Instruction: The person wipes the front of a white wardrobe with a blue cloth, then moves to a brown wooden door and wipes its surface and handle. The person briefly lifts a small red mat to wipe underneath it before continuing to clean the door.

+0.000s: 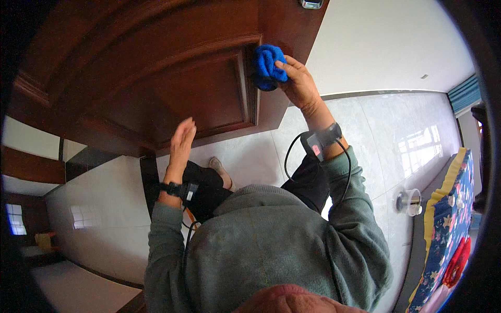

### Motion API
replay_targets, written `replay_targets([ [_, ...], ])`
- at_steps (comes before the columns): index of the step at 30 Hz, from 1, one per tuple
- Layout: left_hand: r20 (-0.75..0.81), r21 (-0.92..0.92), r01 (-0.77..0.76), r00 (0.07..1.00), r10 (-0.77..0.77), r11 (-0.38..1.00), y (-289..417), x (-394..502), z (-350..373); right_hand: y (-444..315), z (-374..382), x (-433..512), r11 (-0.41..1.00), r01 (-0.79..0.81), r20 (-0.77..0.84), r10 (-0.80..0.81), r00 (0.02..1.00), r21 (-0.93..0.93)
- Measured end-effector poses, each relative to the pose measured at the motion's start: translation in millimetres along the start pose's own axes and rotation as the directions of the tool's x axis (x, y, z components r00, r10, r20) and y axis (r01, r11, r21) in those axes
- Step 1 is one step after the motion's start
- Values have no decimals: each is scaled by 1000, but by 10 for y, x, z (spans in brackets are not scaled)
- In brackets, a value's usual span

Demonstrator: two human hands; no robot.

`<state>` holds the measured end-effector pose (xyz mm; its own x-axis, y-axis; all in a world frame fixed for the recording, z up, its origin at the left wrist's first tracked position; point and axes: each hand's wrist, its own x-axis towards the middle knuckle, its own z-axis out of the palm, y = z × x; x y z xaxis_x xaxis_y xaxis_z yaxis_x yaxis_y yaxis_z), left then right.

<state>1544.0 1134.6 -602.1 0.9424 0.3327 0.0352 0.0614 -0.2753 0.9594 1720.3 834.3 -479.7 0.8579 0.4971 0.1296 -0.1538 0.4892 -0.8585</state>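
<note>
A bunched blue cloth (270, 64) is gripped in my right hand (299, 78), thumb on the near side. The cloth is against the brown panelled wooden door (188, 90), at the right edge of its raised panel. My left hand (182, 137) hangs in front of the lower part of the door with its fingers stretched out, holding nothing. Whether its fingertips touch the wood I cannot tell. A metal door fitting (311, 4) shows at the top edge of the view.
Grey glossy tiles (254, 156) cover the floor around my feet. To the right stand a clear plastic container (409, 202) and a bed with a floral cover (446, 223). A white wall (383, 47) lies beyond the door's edge. Black cables (287, 156) hang by my arms.
</note>
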Motion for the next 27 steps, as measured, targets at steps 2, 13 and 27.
replay_targets([
  [2,99,-132,-110,987,124,985,470,159,189,80,69,-81,984,8,41,-1,999,-177],
  [13,270,-166,-350,883,384,922,1294,511,908,388,-257,-332,424,419,320,-288,903,-803],
  [27,265,857,-507,288,920,-88,1968,1154,881,1398,-2210,-2092,-387,-172,-226,97,969,-906],
])
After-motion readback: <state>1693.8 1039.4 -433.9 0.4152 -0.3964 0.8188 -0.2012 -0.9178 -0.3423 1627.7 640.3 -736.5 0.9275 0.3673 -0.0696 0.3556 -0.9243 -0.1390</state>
